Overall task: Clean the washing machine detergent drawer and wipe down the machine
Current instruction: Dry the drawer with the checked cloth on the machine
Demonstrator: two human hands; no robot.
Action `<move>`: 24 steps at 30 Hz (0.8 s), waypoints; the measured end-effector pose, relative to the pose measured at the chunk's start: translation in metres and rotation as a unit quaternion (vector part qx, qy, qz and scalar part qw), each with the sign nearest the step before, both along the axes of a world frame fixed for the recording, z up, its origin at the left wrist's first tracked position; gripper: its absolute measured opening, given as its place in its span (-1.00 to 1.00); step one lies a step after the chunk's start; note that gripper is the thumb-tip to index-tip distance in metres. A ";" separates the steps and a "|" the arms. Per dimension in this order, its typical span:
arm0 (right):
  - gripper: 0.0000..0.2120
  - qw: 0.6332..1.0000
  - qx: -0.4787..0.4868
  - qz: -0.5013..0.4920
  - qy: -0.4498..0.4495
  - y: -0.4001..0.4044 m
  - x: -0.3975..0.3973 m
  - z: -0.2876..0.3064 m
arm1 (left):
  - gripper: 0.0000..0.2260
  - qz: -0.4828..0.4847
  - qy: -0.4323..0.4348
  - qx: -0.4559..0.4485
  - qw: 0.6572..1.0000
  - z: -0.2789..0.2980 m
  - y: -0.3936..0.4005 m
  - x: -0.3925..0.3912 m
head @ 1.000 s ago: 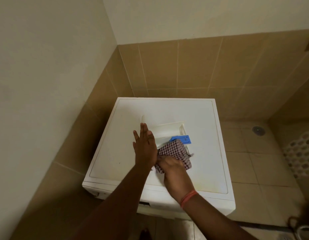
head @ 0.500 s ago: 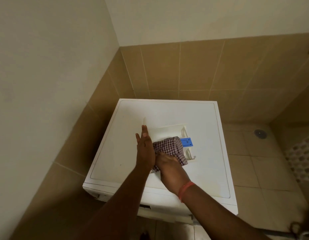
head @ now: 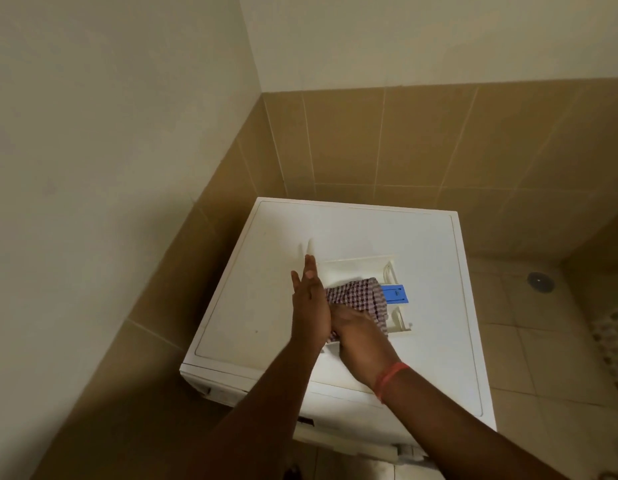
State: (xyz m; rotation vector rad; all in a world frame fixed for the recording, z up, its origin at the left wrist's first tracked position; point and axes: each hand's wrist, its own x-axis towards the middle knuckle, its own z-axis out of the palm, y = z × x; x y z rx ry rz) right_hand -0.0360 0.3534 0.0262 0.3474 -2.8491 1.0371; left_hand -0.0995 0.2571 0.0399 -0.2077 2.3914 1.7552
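Observation:
The white detergent drawer (head: 352,266) lies flat on top of the white washing machine (head: 266,271), its blue insert (head: 395,294) showing at the right end. My left hand (head: 309,306) stands on edge with straight fingers against the drawer's left end. My right hand (head: 361,336), with an orange band at the wrist, grips a checked purple and white cloth (head: 356,294) and presses it into the drawer. The cloth hides the drawer's middle compartments.
The machine stands in a corner between a plain wall on the left and tan tiles behind. To the right is a tiled floor with a round drain (head: 540,281) and a patterned mat (head: 612,341).
The cloth has slid left along the drawer under my right hand, uncovering more of the blue insert. My left hand stays against the drawer. The camera has tilted slightly.

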 end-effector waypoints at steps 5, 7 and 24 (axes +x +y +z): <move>-0.59 0.987 -0.144 -0.043 -0.063 0.017 -0.019 0.018 | -0.41 0.047 0.035 -0.047 0.997 -0.002 0.001 0.001; -0.59 0.958 -0.226 -0.169 -0.056 0.015 -0.042 0.033 | -0.36 0.081 0.021 -0.027 0.996 -0.003 0.000 0.003; -0.85 0.999 -0.003 -0.024 -0.022 0.003 -0.092 0.015 | -0.37 0.119 -0.017 -0.113 0.986 0.011 0.007 0.006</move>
